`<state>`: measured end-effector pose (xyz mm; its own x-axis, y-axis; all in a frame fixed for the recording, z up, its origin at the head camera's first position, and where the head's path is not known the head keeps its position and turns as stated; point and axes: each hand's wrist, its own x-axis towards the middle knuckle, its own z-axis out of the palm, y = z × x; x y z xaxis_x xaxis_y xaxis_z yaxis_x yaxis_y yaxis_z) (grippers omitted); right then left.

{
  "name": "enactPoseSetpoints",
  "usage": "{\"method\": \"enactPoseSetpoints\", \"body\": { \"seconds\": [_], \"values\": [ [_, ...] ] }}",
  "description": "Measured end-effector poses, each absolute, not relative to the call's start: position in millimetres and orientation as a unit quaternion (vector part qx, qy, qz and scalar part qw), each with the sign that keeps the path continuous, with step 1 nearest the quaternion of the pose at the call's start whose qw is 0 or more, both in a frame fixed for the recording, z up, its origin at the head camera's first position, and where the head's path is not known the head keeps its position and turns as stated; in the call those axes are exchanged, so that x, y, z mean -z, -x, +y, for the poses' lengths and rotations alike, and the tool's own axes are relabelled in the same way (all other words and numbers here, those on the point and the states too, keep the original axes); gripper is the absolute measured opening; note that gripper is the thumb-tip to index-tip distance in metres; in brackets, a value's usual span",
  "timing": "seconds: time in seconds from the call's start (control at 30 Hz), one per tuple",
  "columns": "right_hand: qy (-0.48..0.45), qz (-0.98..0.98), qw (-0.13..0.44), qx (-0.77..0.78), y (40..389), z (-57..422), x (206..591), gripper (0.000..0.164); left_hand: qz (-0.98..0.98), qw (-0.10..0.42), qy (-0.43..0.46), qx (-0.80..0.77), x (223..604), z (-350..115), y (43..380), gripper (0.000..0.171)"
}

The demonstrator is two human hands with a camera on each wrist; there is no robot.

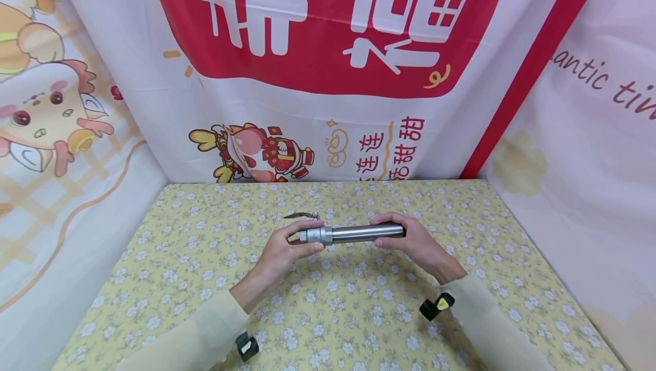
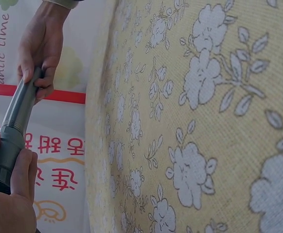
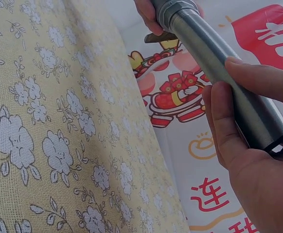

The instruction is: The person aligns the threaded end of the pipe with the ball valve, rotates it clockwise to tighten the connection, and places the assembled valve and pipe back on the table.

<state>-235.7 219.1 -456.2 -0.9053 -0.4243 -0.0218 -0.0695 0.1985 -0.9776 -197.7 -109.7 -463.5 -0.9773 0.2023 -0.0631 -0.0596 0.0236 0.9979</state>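
Above the middle of the table (image 1: 328, 314), the left hand (image 1: 282, 247) was curled round a metal fitting (image 1: 316, 235), and the right hand (image 1: 422, 243) gripped the steel tube (image 1: 359, 234), which met it at the right. To do this well, I judged, one should keep both in one straight line, with the left grip firm against any twist. I could read no brand on them; the far cloth (image 1: 287, 86) showed "连连" and "甜甜", the right cloth (image 1: 589, 160) "antic time".

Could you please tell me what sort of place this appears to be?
Probably a makeshift indoor booth: a floral-covered table, a red-and-white printed backdrop just behind it, and pale printed sheets enclosing it left and right.
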Motion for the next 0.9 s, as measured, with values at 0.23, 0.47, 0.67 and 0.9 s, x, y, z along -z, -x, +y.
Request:
{"method": "enactPoseSetpoints", "body": {
  "seconds": [0.23, 0.47, 0.67, 0.9],
  "values": [
    [0.157, 0.767, 0.141, 0.606, 235.7, 218.9, 456.1, 0.056, 0.708, 0.096, -0.048, -0.698, 461.7, -109.2, 197.0, 0.049],
    [0.155, 0.762, 0.147, 0.611, 234.9, 219.0, 454.5, 0.053, 0.707, 0.096, -0.048, -0.699, 462.0, -109.4, 197.2, 0.05],
    [0.16, 0.757, 0.15, 0.616, 235.0, 218.9, 455.6, 0.053, 0.71, 0.093, -0.047, -0.697, 464.1, -109.8, 197.5, 0.048],
    [0.164, 0.752, 0.147, 0.621, 234.5, 218.4, 456.5, 0.049, 0.708, 0.094, -0.049, -0.698, 464.1, -109.9, 197.7, 0.051]
  ]
}}
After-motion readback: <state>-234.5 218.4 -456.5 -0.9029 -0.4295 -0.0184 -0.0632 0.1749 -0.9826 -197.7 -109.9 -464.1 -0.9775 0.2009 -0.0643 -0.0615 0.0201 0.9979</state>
